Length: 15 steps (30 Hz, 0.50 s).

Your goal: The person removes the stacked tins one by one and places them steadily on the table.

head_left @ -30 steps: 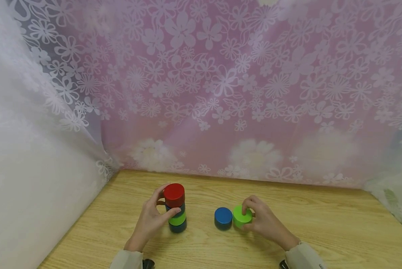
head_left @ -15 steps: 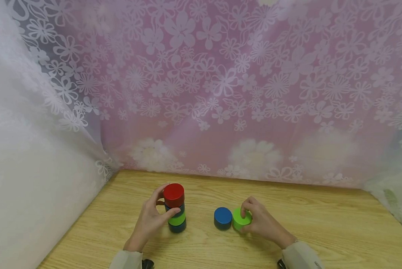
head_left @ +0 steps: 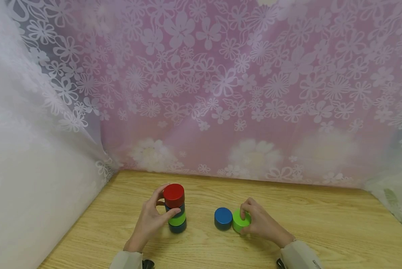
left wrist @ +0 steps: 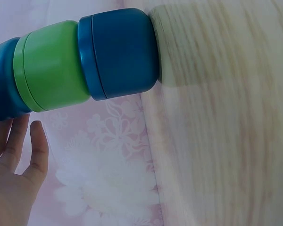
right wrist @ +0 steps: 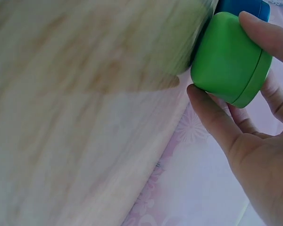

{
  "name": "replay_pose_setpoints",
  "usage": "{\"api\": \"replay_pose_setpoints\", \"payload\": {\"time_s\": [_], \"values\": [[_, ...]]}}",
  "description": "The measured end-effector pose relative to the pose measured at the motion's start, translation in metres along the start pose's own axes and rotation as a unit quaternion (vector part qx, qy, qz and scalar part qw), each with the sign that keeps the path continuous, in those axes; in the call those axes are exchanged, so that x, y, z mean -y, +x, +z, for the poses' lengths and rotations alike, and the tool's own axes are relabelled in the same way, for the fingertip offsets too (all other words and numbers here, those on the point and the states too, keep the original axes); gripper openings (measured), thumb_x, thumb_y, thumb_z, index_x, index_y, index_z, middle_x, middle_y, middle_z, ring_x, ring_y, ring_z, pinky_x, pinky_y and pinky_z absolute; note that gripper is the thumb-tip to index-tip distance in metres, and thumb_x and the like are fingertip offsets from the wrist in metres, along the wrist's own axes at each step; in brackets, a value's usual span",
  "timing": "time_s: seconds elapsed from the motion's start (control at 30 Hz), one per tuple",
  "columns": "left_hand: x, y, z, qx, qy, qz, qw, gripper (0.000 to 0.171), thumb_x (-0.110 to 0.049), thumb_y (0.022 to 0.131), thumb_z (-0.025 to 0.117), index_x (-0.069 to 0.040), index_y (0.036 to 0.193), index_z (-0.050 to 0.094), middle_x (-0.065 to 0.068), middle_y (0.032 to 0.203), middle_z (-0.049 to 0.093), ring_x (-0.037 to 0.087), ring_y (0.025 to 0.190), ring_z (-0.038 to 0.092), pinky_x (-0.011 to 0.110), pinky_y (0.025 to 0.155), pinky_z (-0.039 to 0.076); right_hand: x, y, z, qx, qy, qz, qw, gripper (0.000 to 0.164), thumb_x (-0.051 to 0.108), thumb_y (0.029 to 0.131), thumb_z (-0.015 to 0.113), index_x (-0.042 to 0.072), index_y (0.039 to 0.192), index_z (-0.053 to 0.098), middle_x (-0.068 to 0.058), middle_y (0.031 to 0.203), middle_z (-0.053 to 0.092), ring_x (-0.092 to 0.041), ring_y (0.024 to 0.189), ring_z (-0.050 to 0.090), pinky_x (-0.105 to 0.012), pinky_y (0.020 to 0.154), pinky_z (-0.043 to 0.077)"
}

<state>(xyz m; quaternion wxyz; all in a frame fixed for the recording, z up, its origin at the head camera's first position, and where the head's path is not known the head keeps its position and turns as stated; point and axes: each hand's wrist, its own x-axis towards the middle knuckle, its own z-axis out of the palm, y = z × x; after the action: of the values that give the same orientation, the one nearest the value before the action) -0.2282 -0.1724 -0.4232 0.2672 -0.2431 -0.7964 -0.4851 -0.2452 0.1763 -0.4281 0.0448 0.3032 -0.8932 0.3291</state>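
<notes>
On the left, a stack of small round lidded tins stands upright: a red tin on top, then blue, green and blue below. My left hand holds the stack around its upper part, thumb across the upper blue tin and fingers behind. In the left wrist view the lower green tin and bottom blue tin show free of the fingers. To the right, my right hand grips a separate green tin between thumb and fingers. Close against its left side stands a single blue tin.
Everything stands on a wood-grain table. Behind it hangs a pink flowered curtain, meeting the table's back edge. A pale sheet closes off the left side, and another hangs at the right.
My right hand and the green tin have shifted slightly toward me and to the left. The left hand and the stack are still.
</notes>
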Motion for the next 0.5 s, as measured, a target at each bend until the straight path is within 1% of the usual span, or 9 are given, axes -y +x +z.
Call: {"api": "replay_pose_setpoints", "payload": {"time_s": [0.23,0.4,0.5], "values": [[-0.0017,0.0000,-0.0006,-0.006,0.000,0.014,0.9999,0.072,-0.001,0.077,0.088,-0.003,0.140,0.053,0.008,0.120,0.071,0.019,0.104,0.066,0.034,0.077,0.058,-0.0002,-0.0004,0.0011,-0.002,-0.003,0.002,1.000,0.050,-0.001,0.063,0.094,0.013,0.079,0.049,-0.002,0.094,0.043,-0.020,0.088,0.046,-0.032,0.073,0.051],[-0.0011,-0.0004,-0.0003,-0.005,0.003,0.005,1.0000,0.072,-0.001,0.077,0.088,-0.002,0.140,0.053,0.008,0.120,0.071,0.020,0.104,0.066,0.034,0.078,0.058,0.0009,-0.0015,0.0000,-0.002,0.004,0.005,1.000,0.047,-0.001,0.063,0.093,0.013,0.082,0.051,-0.001,0.095,0.044,-0.021,0.091,0.048,-0.033,0.075,0.052],[0.0001,-0.0005,0.0003,-0.002,0.005,-0.002,1.0000,0.073,0.000,0.077,0.088,-0.001,0.141,0.052,0.008,0.121,0.071,0.020,0.106,0.066,0.035,0.079,0.058,0.0031,-0.0024,-0.0025,0.001,0.014,0.007,1.000,0.044,0.001,0.065,0.092,0.012,0.086,0.055,-0.001,0.098,0.048,-0.023,0.095,0.053,-0.033,0.077,0.054]]}}
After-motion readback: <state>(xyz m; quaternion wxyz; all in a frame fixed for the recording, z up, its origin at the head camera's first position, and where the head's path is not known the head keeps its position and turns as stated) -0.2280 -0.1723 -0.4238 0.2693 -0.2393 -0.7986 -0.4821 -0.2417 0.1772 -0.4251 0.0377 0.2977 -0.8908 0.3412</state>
